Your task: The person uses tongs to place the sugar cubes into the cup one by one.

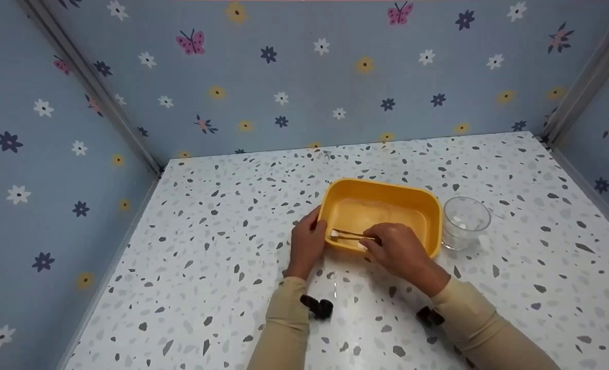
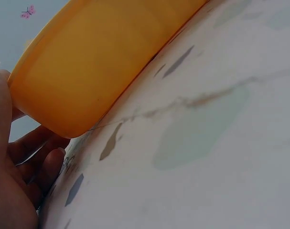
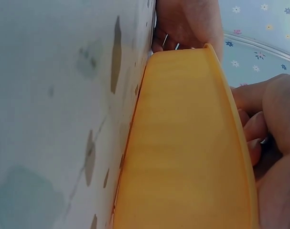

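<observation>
A yellow rectangular plastic tub (image 1: 386, 192) sits on the speckled table. My left hand (image 1: 305, 241) holds its left end, thumb at the rim; in the left wrist view, the fingers (image 2: 51, 167) bend beside the lower corner of the wall. In my right hand (image 1: 402, 252), over the tub's front side, dark thin-armed tweezers (image 1: 355, 234) are pinched, pointing left. A small white piece (image 1: 334, 233) shows at their tips, inside the tub's left front corner. The right wrist view has the right-hand fingers curled behind the rim, where the tweezers are mostly hidden.
Close to the tub's right end stands a clear glass (image 1: 466, 216), with something small and white visible low inside. Flower-patterned panels (image 1: 304, 77) wall in the table at the back and both sides. A thin streak (image 1: 335, 289) marks the table in front of the tub.
</observation>
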A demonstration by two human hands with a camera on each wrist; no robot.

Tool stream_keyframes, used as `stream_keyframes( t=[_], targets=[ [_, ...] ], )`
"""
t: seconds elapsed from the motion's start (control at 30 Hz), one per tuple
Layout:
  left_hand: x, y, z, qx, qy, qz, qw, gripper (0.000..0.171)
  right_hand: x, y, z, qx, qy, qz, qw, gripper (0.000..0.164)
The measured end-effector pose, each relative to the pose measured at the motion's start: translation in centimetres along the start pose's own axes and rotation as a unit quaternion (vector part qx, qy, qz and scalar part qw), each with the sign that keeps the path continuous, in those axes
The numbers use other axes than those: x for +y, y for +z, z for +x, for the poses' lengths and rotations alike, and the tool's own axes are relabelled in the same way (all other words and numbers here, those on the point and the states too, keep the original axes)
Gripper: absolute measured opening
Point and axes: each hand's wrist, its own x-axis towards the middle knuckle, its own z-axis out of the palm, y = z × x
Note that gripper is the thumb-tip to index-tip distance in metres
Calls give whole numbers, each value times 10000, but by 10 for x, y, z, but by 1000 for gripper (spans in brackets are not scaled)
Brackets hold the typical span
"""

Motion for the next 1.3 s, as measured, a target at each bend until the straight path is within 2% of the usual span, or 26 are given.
stream_keyframes(
  t=[0.37, 0.73, 0.9, 1.3],
  targets=[
    [1, 1, 1, -49, -126, 34, 9999, 47, 1, 0, 0, 346, -131, 80, 9993, 10],
    [1, -1, -1, -67, 21, 35, 10000, 46, 5, -1, -2, 665, -343, -48, 9972, 9],
    [0, -1, 0, -46, 32, 35, 10000, 44, 6, -8, -1, 664, -357, -46, 9971, 8],
    [0, -1, 1, -11, 57, -24, 10000, 44, 5, -18, 1, 577, -70, -81, 9983, 10]
  ],
)
